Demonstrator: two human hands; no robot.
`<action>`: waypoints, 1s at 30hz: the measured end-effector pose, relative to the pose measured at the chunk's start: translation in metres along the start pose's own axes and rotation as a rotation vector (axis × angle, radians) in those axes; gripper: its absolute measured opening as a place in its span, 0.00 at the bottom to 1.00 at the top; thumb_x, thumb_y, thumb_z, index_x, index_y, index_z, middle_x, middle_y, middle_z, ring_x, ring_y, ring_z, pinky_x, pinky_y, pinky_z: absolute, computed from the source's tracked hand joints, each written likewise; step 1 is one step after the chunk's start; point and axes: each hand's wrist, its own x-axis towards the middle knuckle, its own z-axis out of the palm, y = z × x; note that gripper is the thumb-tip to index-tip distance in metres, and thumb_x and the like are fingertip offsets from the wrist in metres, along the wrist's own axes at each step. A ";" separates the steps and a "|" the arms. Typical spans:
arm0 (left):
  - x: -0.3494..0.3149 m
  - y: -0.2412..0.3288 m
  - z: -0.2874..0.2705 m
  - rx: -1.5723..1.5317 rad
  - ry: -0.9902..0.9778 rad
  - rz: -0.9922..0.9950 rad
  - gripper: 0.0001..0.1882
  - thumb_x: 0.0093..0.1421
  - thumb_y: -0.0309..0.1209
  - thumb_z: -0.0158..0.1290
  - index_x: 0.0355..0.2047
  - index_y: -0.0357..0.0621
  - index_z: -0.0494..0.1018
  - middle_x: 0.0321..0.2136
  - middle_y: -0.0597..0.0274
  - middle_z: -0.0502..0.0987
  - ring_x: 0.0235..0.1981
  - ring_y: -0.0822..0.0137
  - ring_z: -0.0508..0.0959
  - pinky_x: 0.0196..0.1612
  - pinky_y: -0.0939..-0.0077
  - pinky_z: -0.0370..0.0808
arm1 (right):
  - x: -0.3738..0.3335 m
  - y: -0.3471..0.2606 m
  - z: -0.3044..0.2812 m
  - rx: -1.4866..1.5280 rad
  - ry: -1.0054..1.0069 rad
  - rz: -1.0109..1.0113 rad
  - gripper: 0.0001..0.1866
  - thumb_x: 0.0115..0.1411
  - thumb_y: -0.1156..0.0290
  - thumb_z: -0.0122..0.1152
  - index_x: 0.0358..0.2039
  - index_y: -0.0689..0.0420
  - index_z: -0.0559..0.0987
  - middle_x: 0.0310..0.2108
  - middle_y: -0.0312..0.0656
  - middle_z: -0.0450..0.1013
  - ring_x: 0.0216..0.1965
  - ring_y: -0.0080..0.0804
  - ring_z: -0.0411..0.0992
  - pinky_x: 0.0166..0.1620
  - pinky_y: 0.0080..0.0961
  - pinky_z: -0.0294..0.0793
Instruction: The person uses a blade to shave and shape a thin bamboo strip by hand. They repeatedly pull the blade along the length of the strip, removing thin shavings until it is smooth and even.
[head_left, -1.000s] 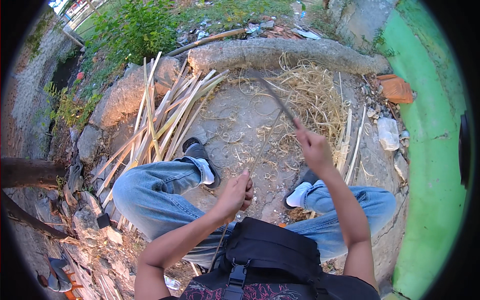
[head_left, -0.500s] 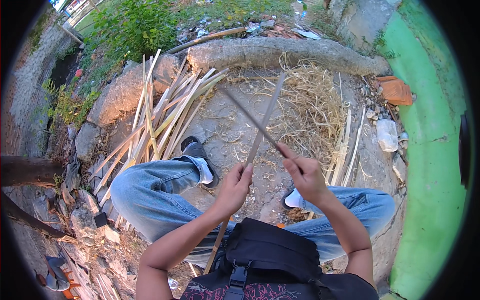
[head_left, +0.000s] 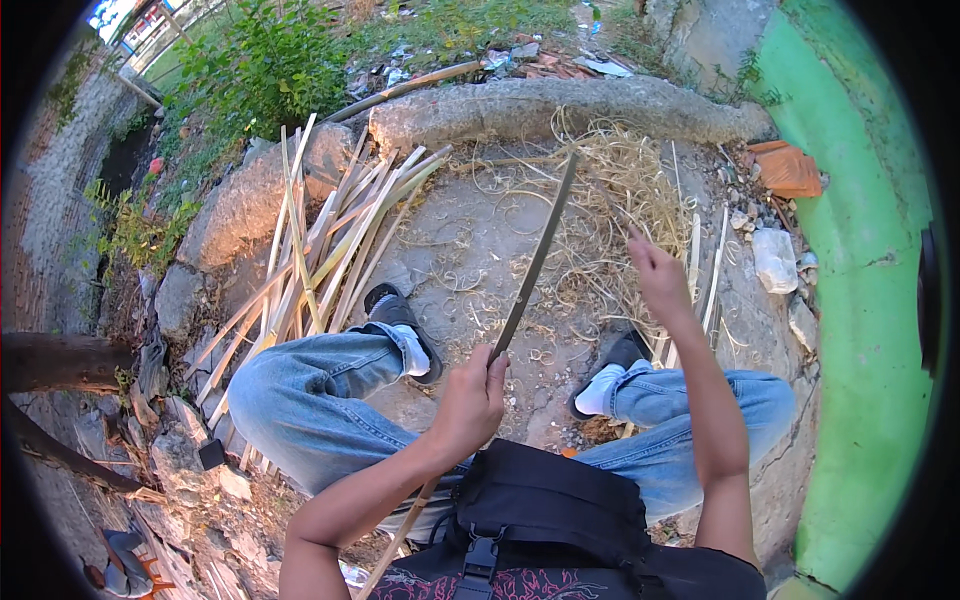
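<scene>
My left hand [head_left: 470, 405] is closed round a long bamboo strip [head_left: 535, 255]. The strip slants from beside my waist, up past my fist and away from me; its far part looks dark grey-green, its near end pale. Off to the right, my right hand [head_left: 662, 288] grips a thin dark knife [head_left: 617, 208], its blade smeared and pointing away over the shavings. Knife and strip are apart. Beyond my right hand lies a heap of curled pale shavings [head_left: 625, 180]. A stack of split bamboo strips [head_left: 325, 250] rests beyond my left knee.
My bent legs in jeans [head_left: 320, 395] flank the concrete ground [head_left: 450, 235]. A rough concrete kerb [head_left: 560, 108] bounds the far side, and a green wall [head_left: 860, 330] the right. More strips [head_left: 715, 270], a clear plastic container [head_left: 775, 262] and an orange piece [head_left: 787, 170] lie near it.
My right hand has swung the knife away from the strip, farther out and to the right. The strip has turned, showing a darker face; my left hand has shifted slightly nearer to me.
</scene>
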 end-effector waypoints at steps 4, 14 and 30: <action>0.008 -0.009 -0.004 -0.041 0.046 -0.038 0.10 0.66 0.30 0.44 0.36 0.34 0.69 0.15 0.57 0.67 0.16 0.65 0.67 0.21 0.69 0.62 | -0.003 -0.014 -0.006 0.240 0.198 0.103 0.21 0.67 0.58 0.49 0.56 0.52 0.72 0.13 0.29 0.55 0.16 0.15 0.51 0.19 0.22 0.50; 0.013 -0.002 -0.005 0.109 -0.017 0.106 0.08 0.62 0.26 0.46 0.34 0.31 0.69 0.16 0.38 0.72 0.21 0.40 0.74 0.25 0.51 0.67 | -0.090 -0.101 0.018 0.149 -0.470 -0.382 0.19 0.64 0.60 0.52 0.55 0.46 0.74 0.18 0.47 0.71 0.15 0.36 0.69 0.23 0.32 0.68; 0.013 0.003 -0.004 0.062 0.101 -0.021 0.18 0.66 0.36 0.43 0.27 0.34 0.72 0.13 0.46 0.70 0.16 0.45 0.71 0.23 0.58 0.65 | -0.022 -0.036 -0.002 0.206 0.060 -0.045 0.21 0.67 0.58 0.47 0.56 0.54 0.72 0.18 0.37 0.70 0.14 0.17 0.55 0.19 0.21 0.55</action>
